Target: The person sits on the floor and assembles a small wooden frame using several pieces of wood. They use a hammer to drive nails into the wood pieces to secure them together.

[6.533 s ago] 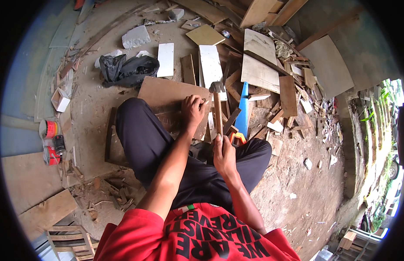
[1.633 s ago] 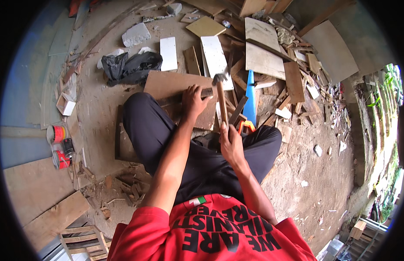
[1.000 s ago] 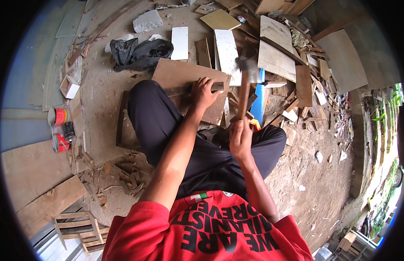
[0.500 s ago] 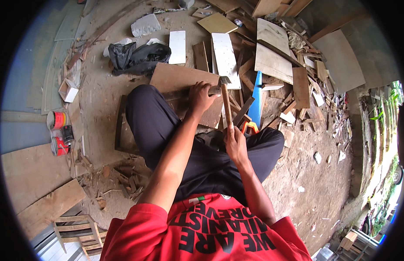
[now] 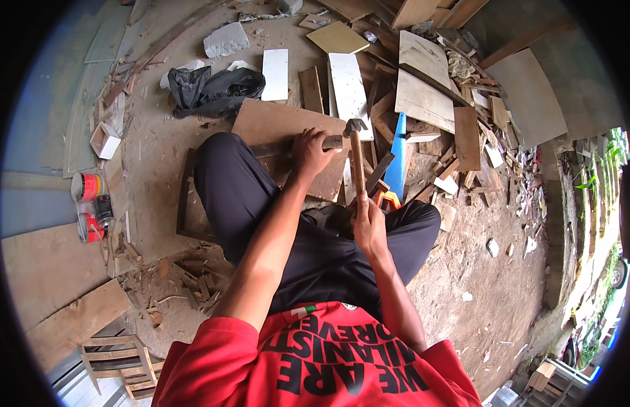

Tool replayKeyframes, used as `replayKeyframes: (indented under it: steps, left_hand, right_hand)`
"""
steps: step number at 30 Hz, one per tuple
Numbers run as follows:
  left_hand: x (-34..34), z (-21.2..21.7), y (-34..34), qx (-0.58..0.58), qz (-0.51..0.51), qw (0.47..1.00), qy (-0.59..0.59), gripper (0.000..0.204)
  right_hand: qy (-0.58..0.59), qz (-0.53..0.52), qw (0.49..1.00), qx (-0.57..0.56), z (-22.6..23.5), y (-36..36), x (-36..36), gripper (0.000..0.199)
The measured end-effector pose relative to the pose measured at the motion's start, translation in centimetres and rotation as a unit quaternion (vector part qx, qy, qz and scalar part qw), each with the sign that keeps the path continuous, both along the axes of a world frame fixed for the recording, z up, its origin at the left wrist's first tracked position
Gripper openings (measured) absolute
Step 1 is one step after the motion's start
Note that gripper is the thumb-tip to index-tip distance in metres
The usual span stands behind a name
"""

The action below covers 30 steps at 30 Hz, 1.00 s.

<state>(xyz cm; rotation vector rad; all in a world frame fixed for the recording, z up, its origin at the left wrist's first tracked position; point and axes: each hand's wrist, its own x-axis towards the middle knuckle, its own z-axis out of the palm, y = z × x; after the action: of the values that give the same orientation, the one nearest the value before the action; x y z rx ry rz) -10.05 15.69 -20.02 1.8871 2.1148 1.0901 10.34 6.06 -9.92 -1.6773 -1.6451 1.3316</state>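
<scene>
My right hand [image 5: 369,225] is wrapped round the lower wooden handle of a hammer [image 5: 358,163]. The hammer stands roughly upright in the view, its dark metal head just right of the end of a dark wooden strip [image 5: 334,142]. Closed over that strip near its right end is my left hand [image 5: 310,152]. The strip runs leftward across a brown board [image 5: 278,117] in front of my crossed legs. Part of the strip is hidden under my left hand and by my knee.
A blue-bladed saw with an orange handle [image 5: 396,159] lies right of the hammer. Scrap wood and panels [image 5: 427,81] pile up beyond it. A black plastic bag [image 5: 220,91] lies at the far left, and paint cans [image 5: 90,186] stand by the left wall.
The hammer head has moved slightly right, away from the strip's end, and turned a little. My left hand keeps its hold on the strip.
</scene>
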Motion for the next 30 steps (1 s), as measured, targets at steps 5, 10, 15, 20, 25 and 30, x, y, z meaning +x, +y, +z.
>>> replayKeyframes:
  steps: [5, 10, 15, 20, 25, 30]
  left_hand:
    - [-0.4, -0.1, -0.1, 0.013, 0.001, 1.000, 0.005, 0.049]
    - [0.0, 0.3, -0.1, 0.003, -0.002, 1.000, -0.006, 0.048]
    - [-0.3, -0.1, -0.1, 0.021, -0.005, 1.000, -0.005, 0.046]
    - [-0.2, 0.2, -0.3, 0.028, -0.001, 1.000, 0.002, 0.046]
    - [0.2, 0.2, -0.2, 0.015, -0.001, 1.000, 0.004, 0.047]
    - [-0.1, -0.5, -0.7, 0.009, -0.007, 1.000, -0.012, 0.048]
  right_hand:
    - [0.018, -0.003, 0.997, 0.069, 2.7, -0.5, -1.0, 0.050]
    - [0.073, -0.011, 0.997, 0.007, 0.9, -0.6, -0.8, 0.051]
    - [0.061, -0.032, 0.997, -0.020, 4.5, -0.2, -1.1, 0.050]
    - [0.108, 0.003, 0.977, 0.184, 3.9, -0.1, -1.1, 0.036]
    - [-0.042, 0.012, 0.999, 0.033, 1.4, -0.6, -0.9, 0.048]
    - [0.008, -0.002, 0.999, 0.036, 4.1, -1.1, -1.3, 0.051]
